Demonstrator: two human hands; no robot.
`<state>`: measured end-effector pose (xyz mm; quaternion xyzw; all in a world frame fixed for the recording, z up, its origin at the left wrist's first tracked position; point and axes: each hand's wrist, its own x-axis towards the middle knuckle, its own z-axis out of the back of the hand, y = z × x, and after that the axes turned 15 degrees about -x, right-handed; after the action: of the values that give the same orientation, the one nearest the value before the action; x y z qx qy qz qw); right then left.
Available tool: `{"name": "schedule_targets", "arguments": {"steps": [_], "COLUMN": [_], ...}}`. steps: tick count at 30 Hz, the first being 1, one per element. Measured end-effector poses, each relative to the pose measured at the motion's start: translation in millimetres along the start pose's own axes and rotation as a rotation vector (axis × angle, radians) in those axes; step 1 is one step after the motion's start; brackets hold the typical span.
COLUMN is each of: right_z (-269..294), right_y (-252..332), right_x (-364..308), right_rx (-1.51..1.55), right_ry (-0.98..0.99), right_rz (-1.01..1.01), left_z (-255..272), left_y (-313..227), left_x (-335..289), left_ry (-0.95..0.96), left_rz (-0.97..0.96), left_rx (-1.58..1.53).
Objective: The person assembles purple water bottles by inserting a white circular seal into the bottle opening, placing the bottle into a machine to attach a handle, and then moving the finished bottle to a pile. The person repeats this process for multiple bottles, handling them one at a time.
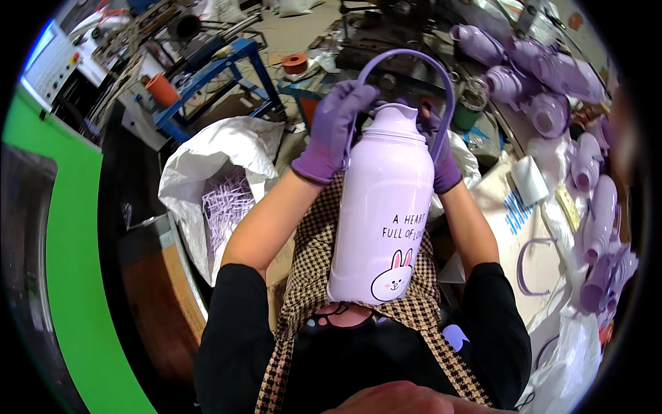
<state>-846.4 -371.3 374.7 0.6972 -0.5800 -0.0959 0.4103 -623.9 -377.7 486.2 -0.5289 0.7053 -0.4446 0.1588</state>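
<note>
The lilac jug lies against your front, its base on the checked apron and its spout pointing away from you; your body probably props it so that both hands can work at the top; the purple handle arches over the spout. Your gloved left hand is closed around the handle's left limb, seemingly to steady that end; your right hand is by the other limb, its fingers partly hidden, so I cannot tell whether they grip. To your left, a white sack holds thin lilac sticks, perhaps kept within reach; to your right lies a loose handle strip, with piled lilac jug bodies beyond.
</note>
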Motion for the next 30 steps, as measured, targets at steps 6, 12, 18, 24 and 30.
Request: {"name": "schedule_targets", "arguments": {"steps": [6,12,18,24,30], "right_z": [-38,20,-36,72,118], "right_y": [62,147,167,295,417], "right_x": [-57,-307,-408,-456,-419], "right_rx": [-0.444,-0.998,-1.165,-2.131,-2.538], "right_ry": [-0.233,-0.788,-1.695,-1.763,-1.897], "right_rz": [0.103,0.576,1.198,0.416,-0.345], "left_z": [-13,64,143,141,128], "left_y": [34,72,131,132,141], "left_x": [-2,-54,-86,-71,-87], "left_ry": [0.349,0.202,-0.148,-0.138,0.03], "left_rz": [-0.631,-0.431,-0.154,-0.06,-0.148], "left_rx": [0.503,0.373,0.01,0.046,0.404]}}
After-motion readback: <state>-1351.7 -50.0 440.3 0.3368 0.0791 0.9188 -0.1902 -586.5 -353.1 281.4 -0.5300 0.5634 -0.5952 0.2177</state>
